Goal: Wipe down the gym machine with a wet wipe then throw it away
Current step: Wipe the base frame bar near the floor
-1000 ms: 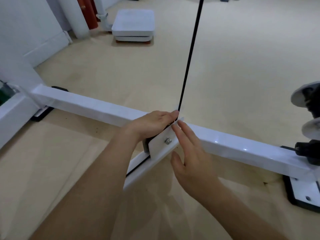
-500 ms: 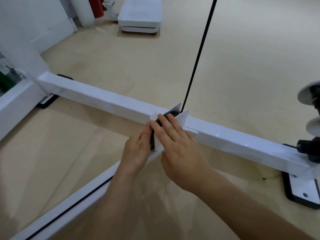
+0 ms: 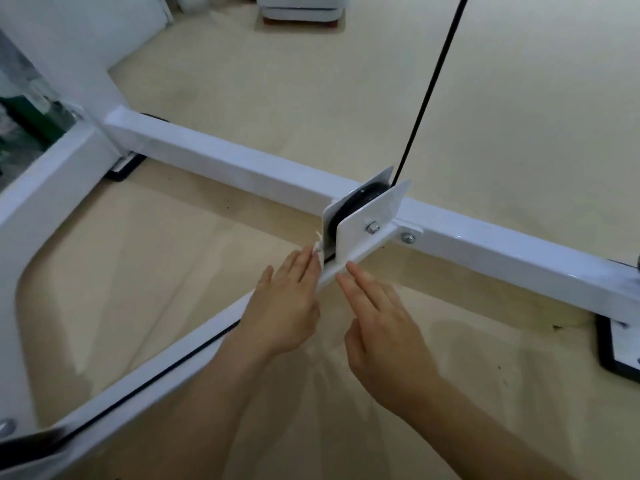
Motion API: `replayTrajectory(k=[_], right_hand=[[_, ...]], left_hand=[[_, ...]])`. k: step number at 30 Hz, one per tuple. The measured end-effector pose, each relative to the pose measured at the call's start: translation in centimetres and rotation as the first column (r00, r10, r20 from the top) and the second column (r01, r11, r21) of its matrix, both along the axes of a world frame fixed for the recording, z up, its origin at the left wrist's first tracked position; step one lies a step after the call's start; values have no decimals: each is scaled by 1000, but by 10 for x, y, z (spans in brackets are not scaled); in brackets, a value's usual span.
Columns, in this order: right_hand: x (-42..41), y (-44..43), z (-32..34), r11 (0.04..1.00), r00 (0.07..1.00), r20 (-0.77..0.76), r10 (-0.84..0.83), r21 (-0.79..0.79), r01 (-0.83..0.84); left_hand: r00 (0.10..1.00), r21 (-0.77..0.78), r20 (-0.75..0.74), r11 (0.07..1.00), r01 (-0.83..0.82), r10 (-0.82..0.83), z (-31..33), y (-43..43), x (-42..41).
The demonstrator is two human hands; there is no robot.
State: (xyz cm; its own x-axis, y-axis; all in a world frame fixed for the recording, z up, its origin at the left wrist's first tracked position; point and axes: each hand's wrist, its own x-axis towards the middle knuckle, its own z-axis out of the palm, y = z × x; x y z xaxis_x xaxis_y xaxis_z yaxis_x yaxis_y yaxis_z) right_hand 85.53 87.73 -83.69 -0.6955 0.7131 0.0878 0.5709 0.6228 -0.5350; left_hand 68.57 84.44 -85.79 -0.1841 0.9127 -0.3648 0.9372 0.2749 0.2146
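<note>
White wet wipe (image 3: 318,251) pokes from under the straight-fingered left hand (image 3: 285,303) against the pulley bracket (image 3: 370,223); right hand (image 3: 381,323) likewise flat.

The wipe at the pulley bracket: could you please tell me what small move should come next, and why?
Probably slide the left hand and the wipe back along the near rail, towards the camera. Its straight fingers press the wipe against that rail right beside the bracket, which blocks going forward; the right hand touches the other side, bare.
</note>
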Motion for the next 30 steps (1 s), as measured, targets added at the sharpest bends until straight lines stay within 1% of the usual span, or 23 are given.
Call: replayTrajectory(k=[1, 2, 3, 7, 9, 10, 11, 12, 13, 15, 17, 18, 20, 23, 24, 25, 28, 30], right_hand=[[3, -4, -6, 999, 1000, 22, -18, -30, 19], [7, -8, -11, 998, 998, 47, -32, -53, 35], [10, -11, -15, 996, 997, 70, -39, -75, 45], [15, -18, -17, 982, 990, 139, -28, -183, 54], [10, -15, -11, 975, 992, 116, -41, -213, 65], [5, -14, -8, 974, 995, 95, -32, -222, 53], [-2, -13, -6, 972, 997, 71, -10, -232, 26], [-8, -13, -5, 969, 999, 50, 19, -248, -6], [-15, -13, -5, 964, 998, 27, 49, -263, -40], [-25, -14, -7, 957, 995, 20, 97, -275, -88], [-30, -17, -12, 954, 991, 34, 126, -278, -112], [-32, -20, -15, 950, 991, 35, 130, -291, -114], [-30, -25, -20, 927, 995, 2, 95, -365, -88], [-20, -16, -24, 827, 990, -92, -109, -561, 39], [-15, -7, -25, 788, 982, -95, -164, -611, 73], [-11, 1, -24, 761, 980, -84, -181, -643, 86], [-9, 16, -19, 730, 992, -39, -121, -681, 62], [-18, 15, -13, 730, 996, -48, -70, -684, 18]], left_hand=[[996, -10, -89, 1000, -21, 20, -2, -4, 8], [988, 11, -143, 998, -56, 57, -3, -5, 17], [981, 47, -167, 994, -97, 104, -2, -2, 26], [939, 110, -123, 945, -309, 321, -13, 23, 57], [928, 168, -107, 926, -338, 358, -15, 22, 65], [932, 189, -114, 929, -320, 344, -15, 15, 63], [932, 191, -139, 933, -307, 335, -16, 4, 56], [918, 169, -178, 930, -327, 356, -18, -12, 45], [889, 153, -209, 911, -383, 408, -19, -30, 33], [803, 124, -257, 843, -524, 537, -20, -67, 12], [744, 85, -279, 787, -611, 608, -19, -84, 3], [742, 73, -271, 782, -619, 613, -17, -78, 6], [785, 94, -213, 812, -576, 582, -11, -46, 25], [864, 147, -153, 876, -460, 479, -11, 8, 58], [881, 141, -145, 890, -433, 451, -10, 17, 65], [895, 127, -152, 906, -404, 420, -9, 19, 68], [929, 101, -199, 949, -298, 313, -5, 1, 65], [940, 91, -208, 962, -256, 270, 1, -23, 49]])
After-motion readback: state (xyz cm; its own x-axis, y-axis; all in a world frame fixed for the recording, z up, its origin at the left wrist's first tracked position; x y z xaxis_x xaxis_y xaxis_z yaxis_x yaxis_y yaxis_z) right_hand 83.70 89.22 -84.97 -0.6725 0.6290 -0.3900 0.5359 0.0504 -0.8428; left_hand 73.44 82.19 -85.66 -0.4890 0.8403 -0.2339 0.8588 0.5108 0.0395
